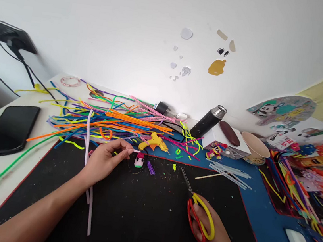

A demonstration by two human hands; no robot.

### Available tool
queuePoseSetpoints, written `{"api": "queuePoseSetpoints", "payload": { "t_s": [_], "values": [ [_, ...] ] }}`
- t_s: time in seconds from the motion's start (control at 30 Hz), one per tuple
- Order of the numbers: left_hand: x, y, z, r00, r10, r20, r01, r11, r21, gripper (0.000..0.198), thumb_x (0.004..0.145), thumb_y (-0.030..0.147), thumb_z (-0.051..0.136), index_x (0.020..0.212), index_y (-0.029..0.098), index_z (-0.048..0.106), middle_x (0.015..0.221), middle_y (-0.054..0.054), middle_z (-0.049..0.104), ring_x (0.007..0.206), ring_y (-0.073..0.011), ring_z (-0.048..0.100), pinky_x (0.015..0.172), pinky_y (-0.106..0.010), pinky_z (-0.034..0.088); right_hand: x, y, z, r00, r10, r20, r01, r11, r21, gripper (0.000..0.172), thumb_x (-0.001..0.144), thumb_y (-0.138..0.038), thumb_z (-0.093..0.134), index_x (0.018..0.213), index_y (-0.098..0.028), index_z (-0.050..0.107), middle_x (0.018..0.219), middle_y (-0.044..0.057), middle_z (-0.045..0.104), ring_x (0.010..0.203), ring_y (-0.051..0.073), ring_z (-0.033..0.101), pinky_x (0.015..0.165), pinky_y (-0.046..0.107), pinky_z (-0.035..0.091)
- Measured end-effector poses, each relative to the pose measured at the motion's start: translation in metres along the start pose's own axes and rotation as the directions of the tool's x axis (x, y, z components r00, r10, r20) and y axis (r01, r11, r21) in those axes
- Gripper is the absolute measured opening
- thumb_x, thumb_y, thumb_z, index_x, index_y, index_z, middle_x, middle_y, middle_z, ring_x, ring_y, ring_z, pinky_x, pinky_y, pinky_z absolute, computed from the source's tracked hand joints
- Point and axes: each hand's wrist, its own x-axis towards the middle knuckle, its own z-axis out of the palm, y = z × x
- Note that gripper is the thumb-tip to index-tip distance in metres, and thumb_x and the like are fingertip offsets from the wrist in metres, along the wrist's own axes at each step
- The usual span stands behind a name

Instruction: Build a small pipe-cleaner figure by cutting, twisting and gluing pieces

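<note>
My left hand (pixel 106 157) is closed in a pinch on a short pale pink pipe cleaner piece (pixel 135 150), whose tip sticks out to the right. Long whitish-lilac pipe cleaners (pixel 90 215) run behind that hand and wrist; the hand hides their middle. Just right of the pinch lies a small maroon, white and green figure part (pixel 139 160), with a purple piece (pixel 151 167) beside it. Scissors (pixel 194 205) with red and yellow handles are in my right hand (pixel 211 228), fingers through the loops. Their blades point up and left and look nearly closed, touching nothing.
Behind my hands, a yellow glue gun (pixel 155 141) rests by a heap of coloured pipe cleaners (pixel 113 120). Glue sticks (pixel 230 173), a black flask (pixel 209 121) and a white box (pixel 230 142) stand to the right. A phone (pixel 10 129) lies left of the black mat (pixel 135 221).
</note>
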Motion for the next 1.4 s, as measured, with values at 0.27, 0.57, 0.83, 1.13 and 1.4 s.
{"api": "queuePoseSetpoints", "payload": {
  "t_s": [0.27,0.57,0.83,1.13,1.4],
  "values": [
    [-0.001,-0.002,0.002,1.0,-0.008,-0.019,0.007,1.0,-0.03,0.028,0.096,0.047,0.069,0.087,0.021,0.071,0.073,0.0,0.069,0.068,-0.0167,0.065,0.067,-0.026,0.051,-0.011,0.003,0.015,0.978,0.008,0.207,-0.058,0.97,0.235,0.053,0.081,-0.06,0.09,0.102,-0.012,0.078,0.073,0.003,0.067,0.037,0.001,0.039,0.036,0.015,0.025],
    [0.0,0.002,0.001,0.996,0.054,-0.066,-0.055,0.998,-0.019,0.025,0.098,0.043,0.068,0.086,0.021,0.071,0.071,0.001,0.069,0.065,-0.0158,0.064,0.066,-0.026,0.051,0.006,0.007,0.072,0.808,-0.154,0.568,-0.063,0.937,0.344,0.044,0.09,-0.051,0.083,0.117,-0.017,0.073,0.082,0.003,0.071,0.037,0.003,0.05,0.035,0.014,0.032],
    [-0.002,0.0,-0.005,0.983,0.123,-0.134,-0.116,0.992,0.058,0.021,0.1,0.039,0.067,0.09,0.021,0.072,0.073,0.002,0.07,0.067,-0.0151,0.066,0.068,-0.025,0.052,0.029,0.003,0.118,0.734,-0.229,0.64,-0.084,0.904,0.42,0.044,0.097,-0.061,0.074,0.115,-0.021,0.078,0.083,0.002,0.066,0.035,-0.002,0.038,0.037,0.014,0.026],
    [0.0,0.004,-0.007,0.974,0.151,-0.168,-0.137,0.987,0.088,0.018,0.1,0.034,0.067,0.087,0.022,0.071,0.071,0.002,0.071,0.064,-0.014,0.066,0.065,-0.024,0.051,0.04,0.005,0.13,0.708,-0.266,0.654,-0.109,0.874,0.473,0.079,0.09,-0.083,0.065,0.134,-0.019,0.072,0.082,0.007,0.075,0.039,0.01,0.058,0.033,0.015,0.033],
    [0.001,0.004,-0.007,0.975,0.144,-0.169,-0.131,0.988,0.088,0.02,0.1,0.036,0.067,0.088,0.022,0.072,0.071,0.002,0.07,0.065,-0.0141,0.066,0.066,-0.024,0.051,0.035,-0.001,0.122,0.638,-0.261,0.725,-0.072,0.917,0.393,0.098,0.077,-0.096,0.062,0.139,-0.02,0.064,0.119,0.021,0.082,0.099,0.036,0.084,0.084,0.044,0.064]
  ]
}}
